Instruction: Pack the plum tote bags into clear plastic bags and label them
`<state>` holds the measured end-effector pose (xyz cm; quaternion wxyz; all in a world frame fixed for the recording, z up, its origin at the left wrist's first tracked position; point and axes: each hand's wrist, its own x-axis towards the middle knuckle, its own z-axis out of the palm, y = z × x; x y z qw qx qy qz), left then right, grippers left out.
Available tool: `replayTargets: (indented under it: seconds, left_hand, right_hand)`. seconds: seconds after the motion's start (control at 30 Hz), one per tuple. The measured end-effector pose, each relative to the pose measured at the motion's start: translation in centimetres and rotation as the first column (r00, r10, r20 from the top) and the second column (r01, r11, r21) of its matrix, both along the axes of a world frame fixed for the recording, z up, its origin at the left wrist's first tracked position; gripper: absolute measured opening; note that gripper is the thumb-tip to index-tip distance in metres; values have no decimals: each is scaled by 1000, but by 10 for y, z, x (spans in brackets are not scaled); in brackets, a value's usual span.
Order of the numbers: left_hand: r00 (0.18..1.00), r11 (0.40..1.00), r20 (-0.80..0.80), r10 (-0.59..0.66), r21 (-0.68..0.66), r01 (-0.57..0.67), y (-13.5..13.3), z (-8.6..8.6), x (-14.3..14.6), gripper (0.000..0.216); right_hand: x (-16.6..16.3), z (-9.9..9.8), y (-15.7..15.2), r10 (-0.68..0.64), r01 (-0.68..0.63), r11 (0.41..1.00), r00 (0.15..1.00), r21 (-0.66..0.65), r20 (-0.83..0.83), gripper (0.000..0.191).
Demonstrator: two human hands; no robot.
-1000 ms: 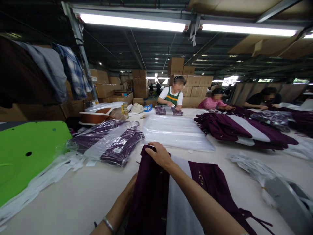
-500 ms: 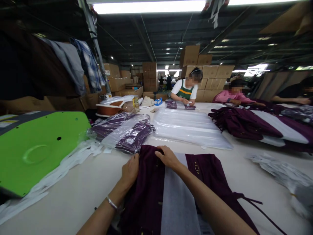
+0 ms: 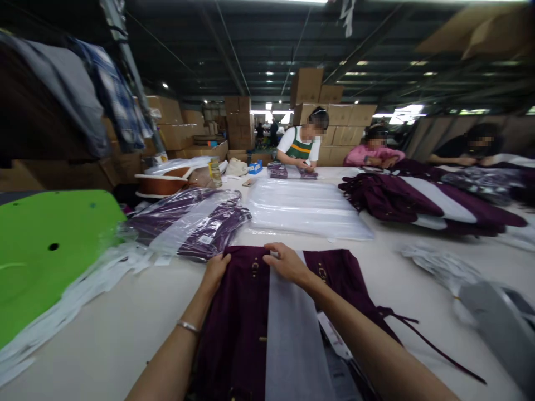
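A dark purple garment point(image 3: 242, 328) lies on the white table point(image 3: 125, 334) in front of me, with a white tissue sheet point(image 3: 292, 345) down its middle. My left hand point(image 3: 215, 273) rests on the garment's upper left corner, fingers curled over the edge. My right hand point(image 3: 286, 263) lies at the top edge where the purple cloth meets the tissue, fingers bent down on it. Thin purple ties point(image 3: 418, 340) trail off the garment to the right.
Bagged purple garments point(image 3: 196, 228) lie ahead left, a stack of clear plastic bags point(image 3: 305, 211) straight ahead, a pile of purple garments point(image 3: 418, 206) to the right. A green board point(image 3: 45, 250) sits at the left. Three people work at the far end.
My left hand has slid up from the garment's side to its top left corner. My right hand stays at the top edge. The camera has shifted slightly.
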<state>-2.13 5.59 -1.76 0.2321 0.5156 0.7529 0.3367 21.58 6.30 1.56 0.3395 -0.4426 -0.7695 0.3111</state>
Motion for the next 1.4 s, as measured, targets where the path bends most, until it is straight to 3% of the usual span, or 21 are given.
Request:
replayTargets:
  seconds: [0.1, 0.2, 0.3, 0.37, 0.47, 0.57, 0.67, 0.7, 0.77, 0.8, 0.83, 0.9, 0.97, 1.07, 1.13, 1.2, 1.27, 1.3, 1.4]
  left_hand:
    - [998, 998, -9, 56, -28, -56, 3, -4, -5, 29]
    - [996, 996, -18, 87, -11, -88, 1, 2, -8, 30]
    - [998, 999, 51, 42, -12, -41, -2, 8, -8, 28]
    - [995, 998, 99, -29, -48, 34, -2, 10, -9, 23]
    - [995, 988, 33, -90, -123, 94, 1, 23, -14, 19]
    - [975, 995, -210, -77, -79, 62, 2, 58, -8, 23]
    - [808, 983, -587, -51, 115, 145, -3, 104, 38, 22]
    - [761, 972, -644, -71, 127, 198, -5, 115, 64, 25]
    - [788, 943, -559, -260, 30, 333, -7, 124, 129, 34]
    - [781, 892, -454, -430, -76, 446, -7, 121, 164, 37]
    - [759, 852, -398, -515, -137, 505, -5, 114, 197, 40]
    - [739, 814, -342, -581, -219, 538, 2, 91, 255, 46]
    - [733, 796, -315, -603, -294, 528, 12, 66, 294, 51]
    - [730, 776, -295, -616, -385, 500, 27, 43, 322, 44]
    - [719, 772, -312, -621, -403, 491, 35, 41, 326, 36]
    - [699, 784, -367, -614, -385, 487, 40, 49, 324, 33]
    - [674, 801, -434, -598, -354, 484, 45, 64, 321, 33]
    - [661, 809, -466, -588, -337, 482, 47, 71, 320, 33]
    - [640, 835, -542, -544, -279, 473, 50, 81, 322, 29]
  right_hand:
    - [47, 15, -16, -50, 46, 998, 994, -48, -97, 37]
    - [114, 24, -32, -241, 224, 969, 948, -102, -209, 35]
    - [185, 21, -42, -514, 492, 858, 816, -148, -266, 33]
    - [220, 14, -45, -637, 597, 770, 714, -223, -290, 31]
    - [244, 0, -46, -677, 585, 734, 664, -344, -317, 25]
    - [242, -14, -45, -654, 495, 748, 664, -441, -363, 19]
    - [237, -26, -39, -646, 402, 749, 617, -526, -450, 17]
    - [236, -30, -37, -646, 369, 749, 592, -551, -482, 16]
    - [235, -37, -34, -638, 289, 753, 540, -591, -550, 14]
    - [235, -40, -33, -627, 243, 760, 516, -603, -583, 14]
    - [234, -43, -32, -615, 197, 768, 493, -609, -616, 14]
    - [233, -49, -31, -586, 114, 786, 451, -608, -673, 14]
    - [230, -55, -32, -561, 54, 802, 408, -594, -720, 16]
    - [227, -64, -32, -531, 10, 828, 336, -560, -778, 19]
    - [224, -69, -33, -512, 3, 845, 286, -534, -810, 22]
    - [220, -72, -34, -496, -7, 859, 240, -512, -835, 28]
    - [215, -75, -34, -453, -24, 879, 265, -475, -851, 35]
    - [211, -76, -34, -411, -21, 896, 334, -443, -848, 36]
    - [198, -80, -31, -212, 78, 970, 732, -229, -648, 36]
